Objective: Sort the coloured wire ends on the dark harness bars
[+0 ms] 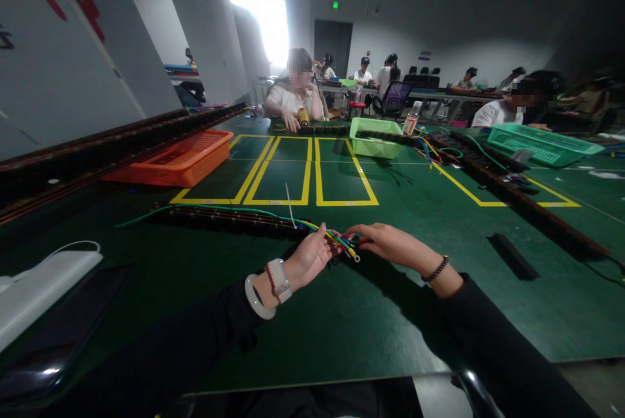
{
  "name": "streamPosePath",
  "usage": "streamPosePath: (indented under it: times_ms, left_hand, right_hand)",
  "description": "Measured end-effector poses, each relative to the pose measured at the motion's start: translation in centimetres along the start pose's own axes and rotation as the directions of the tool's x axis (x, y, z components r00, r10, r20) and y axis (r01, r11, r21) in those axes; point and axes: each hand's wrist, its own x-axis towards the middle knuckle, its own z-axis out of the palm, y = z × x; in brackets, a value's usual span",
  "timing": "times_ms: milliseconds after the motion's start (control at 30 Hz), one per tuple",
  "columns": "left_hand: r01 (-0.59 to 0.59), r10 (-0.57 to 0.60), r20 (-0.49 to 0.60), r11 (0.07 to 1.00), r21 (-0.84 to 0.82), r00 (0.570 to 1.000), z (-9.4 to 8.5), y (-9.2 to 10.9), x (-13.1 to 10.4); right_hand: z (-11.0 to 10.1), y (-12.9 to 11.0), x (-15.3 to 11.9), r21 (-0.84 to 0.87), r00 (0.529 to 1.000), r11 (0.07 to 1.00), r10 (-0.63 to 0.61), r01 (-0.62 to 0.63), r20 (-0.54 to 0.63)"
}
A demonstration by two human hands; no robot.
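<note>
My left hand (312, 256) is closed around a bundle of coloured wires (336, 239), yellow, green, blue and red, whose ring terminals stick out past the fingers. My right hand (383, 242) touches the wire ends from the right, its fingers pinched together by a red wire. From the bundle a long dark harness strip (234, 219) runs left across the table, with a green wire along it. A white cable tie (290, 204) stands up from the strip just left of my left hand.
On the green table (293, 346) are an orange basket (188, 161), a light green basket (375, 138), a teal basket (544, 144), dark strips, a black piece (512, 255), a white device (49, 288) and a bottle (413, 118). A person (295, 96) sits opposite.
</note>
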Motion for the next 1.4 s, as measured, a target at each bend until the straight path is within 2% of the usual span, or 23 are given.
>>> streamPosePath:
  times_ms: [100,200,333,433,667,833,933,1033,1133,1267,1333,1400]
  left_hand:
    - [0.001,-0.001,0.002,1.000,-0.012,1.000,0.3,0.2,-0.2]
    - [0.015,-0.014,0.006,0.999,-0.030,1.000,0.3,0.2,-0.1]
    - [0.029,-0.025,0.093,0.999,-0.033,0.995,0.0,0.2,0.1]
    - [0.024,-0.020,0.113,0.999,-0.034,0.993,-0.1,0.2,0.1]
    - [-0.032,0.037,0.105,0.998,-0.047,0.994,-0.3,0.0,0.4]
    - [-0.040,0.045,0.098,0.998,-0.045,0.994,-0.5,-0.1,0.6]
    - [-0.030,0.032,0.052,0.999,-0.044,0.998,-0.3,0.0,0.6]
    - [-0.029,0.031,0.055,0.999,-0.035,0.998,0.0,0.1,0.4]
    - [-0.044,0.047,0.082,0.998,-0.038,0.996,0.2,0.1,0.3]
    - [-0.039,0.043,0.097,0.998,-0.042,0.994,0.0,0.1,0.3]
    - [-0.036,0.043,0.113,0.998,-0.056,0.993,-0.1,0.0,0.4]
    - [-0.034,0.042,0.110,0.997,-0.074,0.993,-0.2,0.0,0.4]
  right_hand:
    - [0.1,0.1,0.0,0.058,0.999,0.998,0.025,-0.024,-0.023]
    - [0.5,0.3,0.1,0.104,0.991,0.987,0.126,-0.120,-0.051]
    - [1.1,0.7,0.2,0.086,0.966,0.966,0.249,-0.243,-0.069]
    - [1.5,0.4,0.1,0.070,0.955,0.958,0.284,-0.279,-0.082]
    - [2.9,-1.2,-0.2,0.173,0.904,0.929,0.362,-0.328,-0.229]
    - [3.7,-1.9,-0.4,0.178,0.884,0.928,0.368,-0.328,-0.290]
    - [4.4,-2.4,-0.7,0.092,0.877,0.937,0.349,-0.338,-0.329]
    - [5.1,-2.9,-1.2,-0.006,0.879,0.944,0.305,-0.330,-0.366]
    - [5.5,-3.5,-1.6,-0.053,0.890,0.950,0.268,-0.308,-0.368]
    - [5.8,-4.3,-1.9,-0.034,0.892,0.950,0.279,-0.311,-0.356]
    - [5.8,-4.6,-2.1,-0.065,0.896,0.956,0.241,-0.285,-0.373]
    - [5.6,-4.9,-2.3,-0.154,0.905,0.961,0.153,-0.230,-0.397]
